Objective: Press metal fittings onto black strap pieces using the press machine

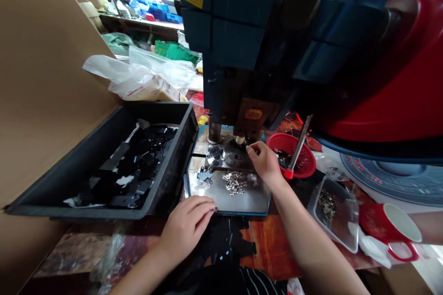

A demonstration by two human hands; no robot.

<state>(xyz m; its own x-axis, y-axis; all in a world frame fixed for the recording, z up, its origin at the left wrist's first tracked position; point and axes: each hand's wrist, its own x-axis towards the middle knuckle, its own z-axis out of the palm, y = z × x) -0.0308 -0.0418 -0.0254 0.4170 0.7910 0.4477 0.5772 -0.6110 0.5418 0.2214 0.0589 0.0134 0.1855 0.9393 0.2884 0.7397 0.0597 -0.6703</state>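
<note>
My right hand (pixel 263 162) is closed in a pinch beside the round metal die (pixel 236 154) under the press head (pixel 256 115); whatever its fingertips hold is too small to make out. My left hand (pixel 188 225) rests at the front edge of the metal work plate (pixel 224 203), fingers together and curled against the thumb. A dark speck shows at its fingertips, too small to name. On the plate lie a heap of small shiny metal parts (pixel 234 182), a smaller heap (pixel 252 179) and flat metal pieces (pixel 205 176). Black flat pieces (pixel 226 239) lie below the plate's front edge.
Left stands a black bin (pixel 187 147) of dark flat pieces, beside a cardboard wall (pixel 44 78). To the right are a red bowl (pixel 304 161), a clear tray (pixel 349 221) of small parts and a red mug (pixel 377 223). The press's red wheel (pixel 398 87) overhangs the right side.
</note>
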